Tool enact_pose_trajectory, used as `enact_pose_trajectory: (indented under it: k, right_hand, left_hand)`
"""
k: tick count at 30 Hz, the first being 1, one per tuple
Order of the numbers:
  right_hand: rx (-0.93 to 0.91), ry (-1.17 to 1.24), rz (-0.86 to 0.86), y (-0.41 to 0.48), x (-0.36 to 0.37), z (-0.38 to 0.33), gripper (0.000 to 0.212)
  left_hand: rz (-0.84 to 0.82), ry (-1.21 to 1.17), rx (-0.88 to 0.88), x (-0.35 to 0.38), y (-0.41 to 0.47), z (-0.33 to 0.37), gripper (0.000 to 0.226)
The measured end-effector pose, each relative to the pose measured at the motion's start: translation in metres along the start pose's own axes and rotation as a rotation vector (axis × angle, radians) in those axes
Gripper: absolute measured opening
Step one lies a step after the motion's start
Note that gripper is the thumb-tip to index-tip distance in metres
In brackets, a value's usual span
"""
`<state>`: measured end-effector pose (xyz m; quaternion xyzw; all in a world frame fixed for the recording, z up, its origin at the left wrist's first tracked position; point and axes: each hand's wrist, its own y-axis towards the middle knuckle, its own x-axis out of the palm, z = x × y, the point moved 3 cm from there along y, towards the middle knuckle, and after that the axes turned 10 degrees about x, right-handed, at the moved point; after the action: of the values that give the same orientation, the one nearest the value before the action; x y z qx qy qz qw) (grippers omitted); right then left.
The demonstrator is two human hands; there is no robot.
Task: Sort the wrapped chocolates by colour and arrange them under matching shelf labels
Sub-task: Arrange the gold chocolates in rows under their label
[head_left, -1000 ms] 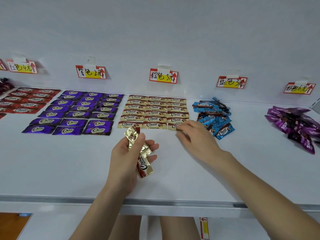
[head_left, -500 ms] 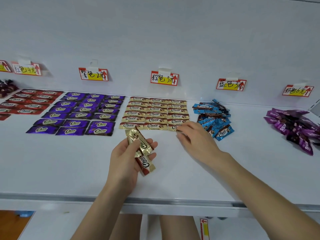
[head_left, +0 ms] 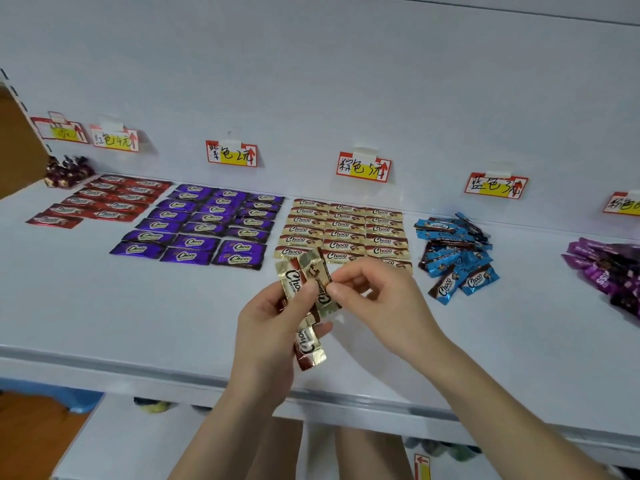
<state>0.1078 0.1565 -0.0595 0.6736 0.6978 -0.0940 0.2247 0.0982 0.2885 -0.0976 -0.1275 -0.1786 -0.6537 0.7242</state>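
**A:** What carries it all?

**B:** A white shelf (head_left: pixel 138 323). Take the gold rows (head_left: pixel 346 230) as the mark: three columns of gold-wrapped chocolates lying flat at mid-shelf.

**A:** And around them?

**B:** Just left of the gold rows lie the purple rows (head_left: pixel 204 226), also three columns. The red rows (head_left: pixel 104 202) are further left. Just right of the gold rows is a loose blue heap (head_left: pixel 453 258), and well to the right, at the frame's edge, a magenta heap (head_left: pixel 609 268).

**A:** The hands?

**B:** Both hover at the near edge of the gold rows. The left hand (head_left: pixel 273 327) grips a small bunch of gold chocolates (head_left: pixel 294 275), its fingers curled behind and its thumb pressed across the front. The right hand (head_left: pixel 384 299) meets it. Its thumb and forefinger pinch one bar (head_left: pixel 323 294) of that bunch, and its other fingers are curled.

**A:** How many in the bunch?

**B:** At least three. Beyond that I cannot tell.

**A:** Any label?

**B:** A handwritten shelf label (head_left: pixel 363 167) is on the back wall, right above the gold rows.
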Motion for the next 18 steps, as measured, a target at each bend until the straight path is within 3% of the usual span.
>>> enact_pose_trajectory:
  k: [4,8,11,18]
  right_hand:
    - [-0.007,-0.027,0.035,0.004,0.004,0.001,0.020]
    - [-0.312,-0.423,0.124,0.003,0.012,-0.008,0.012]
    - [-0.438,-0.538,0.122,0.000,0.021,-0.010,0.013]
    - [-0.221,-0.277,0.098,0.011,0.015,-0.010,0.011]
  left_hand:
    - [0.029,0.026,0.001,-0.008,0.000,0.007,0.014]
    - [0.059,-0.058,-0.043,-0.015,0.004,0.014,0.022]
    - [0.021,-0.031,-0.021,-0.018,0.008,0.020,0.020]
    - [0.045,0.062,0.011,-0.037,0.015,0.022,0.016]
